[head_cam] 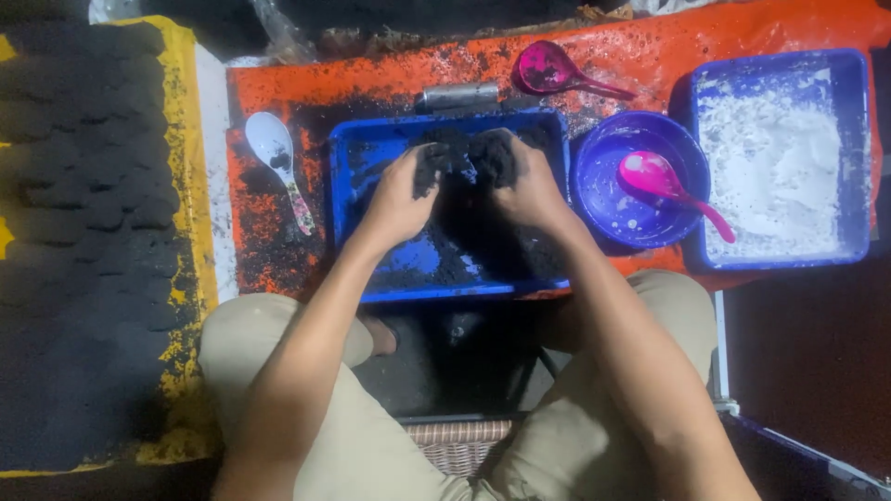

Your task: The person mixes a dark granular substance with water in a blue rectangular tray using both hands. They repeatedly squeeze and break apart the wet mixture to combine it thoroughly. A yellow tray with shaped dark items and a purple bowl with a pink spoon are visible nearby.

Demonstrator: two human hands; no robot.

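Orange sheeting [742, 37] smeared with black powder covers the low work surface across the upper half of the frame. At centre, both hands are sunk into a blue tray [371, 148]. The left hand [401, 197] and right hand [527, 190] sit side by side, fingers curled and pressed around a clump of black paste [469, 153] held between them at the tray's far end; the fingertips are coated black. More dark mix spreads over the tray floor beneath the wrists.

Just above the tray lies a grey metal cylinder [457, 96]. Left of the tray, a white spoon [274, 153] rests on the sheeting. Right of the tray stands a blue bowl [594, 176] with a pink spoon [664, 181] lying in it, and above that bowl, a second pink scoop [552, 70]. At the far right, another blue tray [858, 158] holds white powder [770, 176].

Along the left edge, a yellow sheet [181, 111] carries rows of black lumps [83, 167]. At the bottom, the person's knees in beige trousers [371, 455] frame a wicker seat [455, 441].
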